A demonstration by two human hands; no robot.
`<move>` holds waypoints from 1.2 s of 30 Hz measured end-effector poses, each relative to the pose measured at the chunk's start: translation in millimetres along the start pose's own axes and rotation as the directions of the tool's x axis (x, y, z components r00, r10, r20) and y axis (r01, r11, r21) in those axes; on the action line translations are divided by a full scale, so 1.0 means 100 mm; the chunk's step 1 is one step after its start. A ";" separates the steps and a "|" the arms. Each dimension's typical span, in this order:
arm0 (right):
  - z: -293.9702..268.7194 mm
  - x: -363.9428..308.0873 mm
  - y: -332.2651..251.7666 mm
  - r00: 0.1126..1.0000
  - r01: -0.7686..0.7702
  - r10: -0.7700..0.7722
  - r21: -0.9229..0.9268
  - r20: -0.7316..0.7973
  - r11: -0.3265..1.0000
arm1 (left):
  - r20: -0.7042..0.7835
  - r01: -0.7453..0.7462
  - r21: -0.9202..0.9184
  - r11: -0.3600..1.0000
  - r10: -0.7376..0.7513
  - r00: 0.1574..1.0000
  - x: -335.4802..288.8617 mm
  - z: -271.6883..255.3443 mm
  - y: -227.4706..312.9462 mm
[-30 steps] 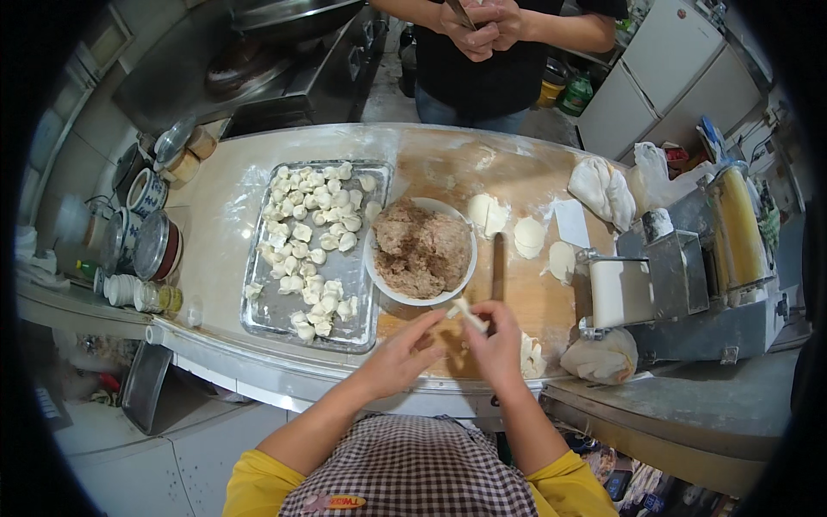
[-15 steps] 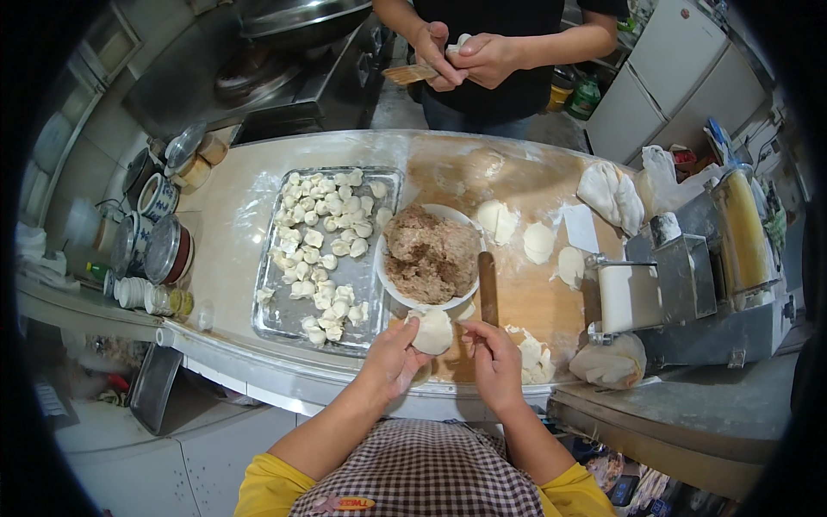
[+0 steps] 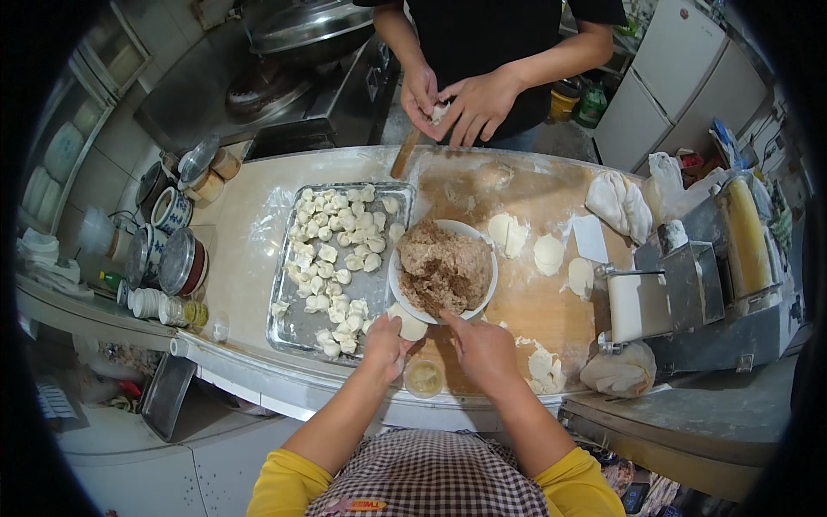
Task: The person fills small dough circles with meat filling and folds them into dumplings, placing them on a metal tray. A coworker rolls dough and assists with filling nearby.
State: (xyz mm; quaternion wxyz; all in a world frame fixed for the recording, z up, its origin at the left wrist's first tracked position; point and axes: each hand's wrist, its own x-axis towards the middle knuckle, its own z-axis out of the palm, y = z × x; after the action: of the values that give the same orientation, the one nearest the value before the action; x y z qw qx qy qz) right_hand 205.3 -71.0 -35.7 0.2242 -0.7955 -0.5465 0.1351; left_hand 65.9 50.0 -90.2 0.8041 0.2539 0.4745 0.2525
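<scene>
My left hand (image 3: 385, 349), fingers closed, pinches the edge of a round, flat dough wrapper (image 3: 409, 324) just in front of the filling bowl. At the near rim of the white bowl (image 3: 494, 274) is my right hand (image 3: 485, 351), closed, with its index finger stretched toward the filling. It grips a wooden stick, mostly hidden by the hand; the stick's end reaches the brown minced filling (image 3: 441, 263). A small round dish (image 3: 424, 377) with pale yellow contents stands between my wrists. Left of the bowl, a metal tray (image 3: 295, 338) carries many folded dumplings (image 3: 332, 233).
Flat wrappers (image 3: 549, 255), a white scraper (image 3: 590, 239) and dough scraps (image 3: 544, 370) lie to the right. A dough-rolling machine (image 3: 639, 306) stands beyond them. Jars and pots (image 3: 183, 261) line the left side. Across the table, another person's hands (image 3: 461, 108) work dough; a wooden stick (image 3: 403, 155) is below them.
My right hand has moved to the bowl's near rim, and the wooden stick has left its place beside the bowl. My left hand has shifted slightly with the wrapper. The view has moved slightly.
</scene>
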 end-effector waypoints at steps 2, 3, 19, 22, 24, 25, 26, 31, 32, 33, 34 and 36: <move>0.03 0.07 -0.02 0.999 -0.004 0.004 0.007 0.046 1.000 | 0.029 0.001 0.011 1.000 -0.002 1.000 0.04 0.02 0.00; 0.04 0.12 -0.02 0.997 -0.007 0.005 0.028 0.072 1.000 | 0.035 0.000 0.019 1.000 -0.001 0.999 0.03 0.04 0.02; -0.06 -0.31 0.06 0.993 -0.077 0.071 0.058 0.096 0.995 | 0.112 -0.027 -0.069 0.997 0.035 0.993 -0.02 0.04 -0.14; 0.12 -0.26 0.00 0.994 -0.023 0.015 0.072 0.104 0.997 | 0.066 -0.062 -0.042 0.997 0.065 0.996 -0.05 0.12 -0.15; 0.17 -0.26 -0.09 0.997 0.031 -0.038 0.095 0.072 0.995 | 0.051 -0.037 -0.023 0.999 0.038 0.998 -0.10 0.18 -0.07; 0.16 -0.26 -0.13 0.997 0.055 -0.061 0.096 0.056 0.994 | 0.041 -0.026 -0.013 1.000 0.026 0.999 -0.12 0.19 -0.04; 0.10 -0.26 -0.14 0.993 0.033 -0.045 0.109 0.108 0.994 | 0.063 -0.022 -0.004 1.000 0.023 0.998 -0.11 0.16 -0.03; -0.12 -0.19 -0.10 0.994 -0.084 0.070 0.165 0.090 0.983 | 0.060 -0.016 -0.036 0.999 0.018 0.998 -0.14 0.11 0.00; -0.06 -0.19 -0.10 0.989 -0.082 0.062 0.158 0.131 0.984 | 0.066 -0.022 -0.028 0.999 0.023 0.998 -0.13 0.10 -0.01; 0.03 -0.21 -0.10 0.984 -0.085 0.060 0.149 0.169 0.985 | 0.077 -0.024 -0.016 1.000 0.026 0.997 -0.10 0.09 -0.03; 0.14 -0.22 -0.10 0.977 -0.083 0.052 0.146 0.205 0.986 | 0.084 -0.033 -0.004 0.999 0.034 0.996 -0.08 0.09 -0.03; 0.17 -0.24 -0.11 0.980 -0.055 0.011 0.222 0.199 0.973 | 0.081 -0.024 0.002 1.000 0.024 0.996 -0.11 0.09 0.01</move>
State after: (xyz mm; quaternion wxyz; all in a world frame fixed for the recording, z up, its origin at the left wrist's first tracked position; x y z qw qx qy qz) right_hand 180.0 -86.5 -45.9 0.2561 -0.7565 -0.5337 0.2780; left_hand 69.1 42.6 -79.1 0.8192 0.2709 0.4389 0.2509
